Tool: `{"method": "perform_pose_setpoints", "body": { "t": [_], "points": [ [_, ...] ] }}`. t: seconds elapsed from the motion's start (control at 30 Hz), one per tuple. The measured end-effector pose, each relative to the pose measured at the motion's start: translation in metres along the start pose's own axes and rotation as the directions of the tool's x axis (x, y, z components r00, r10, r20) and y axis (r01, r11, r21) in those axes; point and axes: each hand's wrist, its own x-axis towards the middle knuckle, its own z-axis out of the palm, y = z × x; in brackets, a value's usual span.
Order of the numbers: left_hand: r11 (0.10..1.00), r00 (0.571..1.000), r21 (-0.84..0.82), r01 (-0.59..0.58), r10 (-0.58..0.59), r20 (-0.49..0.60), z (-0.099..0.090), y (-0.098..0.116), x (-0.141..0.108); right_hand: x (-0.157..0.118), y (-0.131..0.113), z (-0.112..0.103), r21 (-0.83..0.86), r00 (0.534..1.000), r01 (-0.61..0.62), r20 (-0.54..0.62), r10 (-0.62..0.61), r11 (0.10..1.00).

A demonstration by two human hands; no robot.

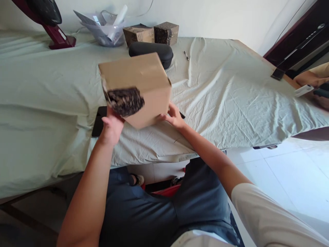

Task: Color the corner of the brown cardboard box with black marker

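A brown cardboard box [151,103] is held up, tilted, over the front part of the cloth-covered table. Black tape or a dark crumpled label [125,100] covers one of its corners. My left hand [112,127] supports it from below at the left, its fingers mostly hidden behind the box. At the lower right edge my right hand [174,117] grips it, thumb on the near face. A flat black object [99,121] lies on the cloth beside my left hand. Near my right hand, the tip of another dark thing [182,115] shows.
Behind the box lie a black hard case [164,53], two smaller cardboard boxes [168,32] and a clear plastic basket [102,32] of odds and ends. A dark red stand [60,37] is at the back left, a pen [186,55] further right. Another person's hand [312,80] holds something white at the right edge.
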Motion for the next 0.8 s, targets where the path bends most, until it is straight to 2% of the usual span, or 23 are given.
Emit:
{"method": "perform_pose_setpoints", "body": {
  "t": [0.1, 0.2, 0.3, 0.5, 0.67, 0.8],
  "points": [
    [0.987, 1.000, 0.156, -0.029, 0.029, 0.000, -0.025, -0.013, 0.005, -0.001, -0.008, 0.004, 0.108, 0.998, -0.066, 0.007, 0.066, 0.992],
    [0.971, 0.998, 0.240, 0.012, 0.005, -0.070, -0.036, -0.028, 0.004, 0.000, -0.009, 0.004, 0.128, 0.998, -0.050, 0.034, 0.046, 0.991],
    [0.969, 0.994, 0.245, 0.013, 0.014, -0.109, -0.036, -0.042, 0.002, 0.002, -0.006, 0.002, 0.114, 1.000, -0.015, 0.005, 0.015, 0.993],
    [0.965, 0.992, 0.262, -0.011, 0.045, -0.122, -0.039, -0.060, 0.003, 0.002, 0.002, 0.002, 0.076, 1.000, -0.012, -0.013, 0.013, 0.997],
    [0.953, 0.993, 0.296, -0.057, 0.086, -0.084, -0.035, -0.060, 0.004, 0.002, 0.002, 0.005, 0.203, 0.997, -0.042, 0.067, 0.029, 0.978],
    [0.964, 0.991, 0.265, -0.013, 0.048, -0.127, -0.026, -0.055, -0.001, 0.001, -0.005, 0.006, 0.205, 0.991, -0.104, 0.110, 0.082, 0.973]
  ]
}}
